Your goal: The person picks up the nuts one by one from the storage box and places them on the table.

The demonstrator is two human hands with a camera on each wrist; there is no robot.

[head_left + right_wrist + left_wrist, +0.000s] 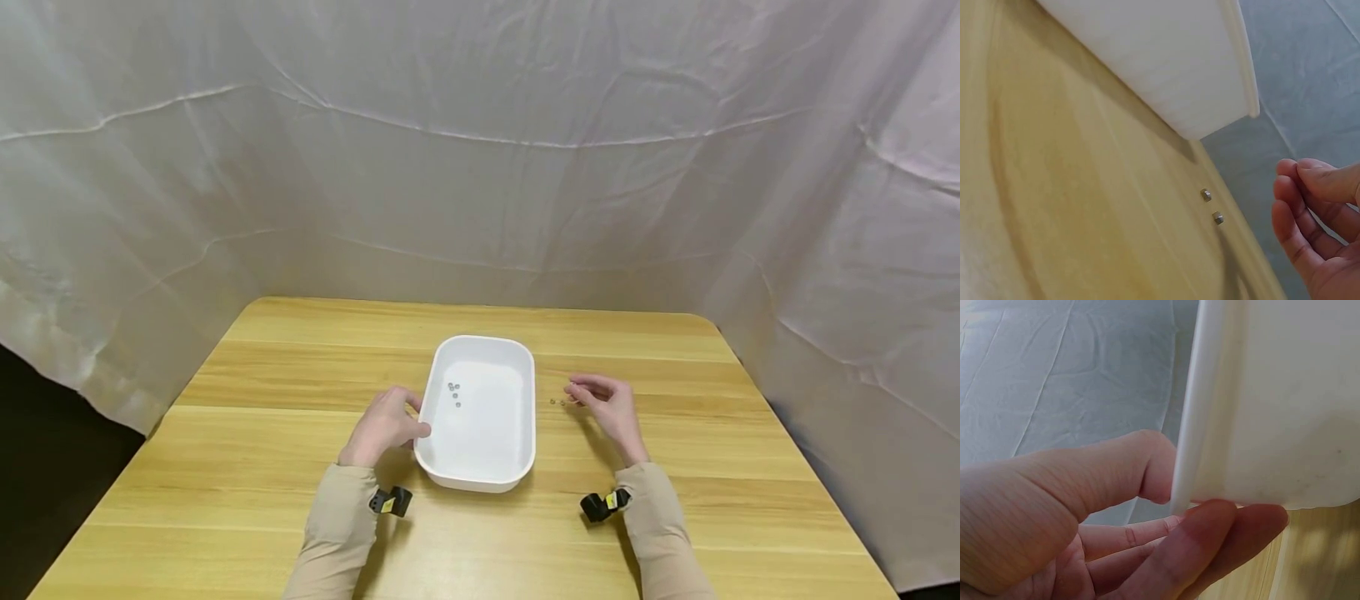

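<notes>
A white rectangular plastic tray (480, 482) stands on the table with several small metal nuts (455, 396) in its left half. My left hand (384, 427) grips the tray's left rim; in the left wrist view the thumb (1157, 465) lies over the edge and fingers bend under it. To the right of the tray, my right hand (611, 410) hovers with thumb and index fingertips pressed together. I cannot tell whether a nut is pinched there. Below those fingertips, two metal nuts (1212, 206) lie side by side on the wood.
The light wooden table (247, 467) has rounded far corners. Grey-white curtains (480, 208) hang behind it and on both sides. A small black camera is strapped to each wrist, over beige sleeves (341, 508).
</notes>
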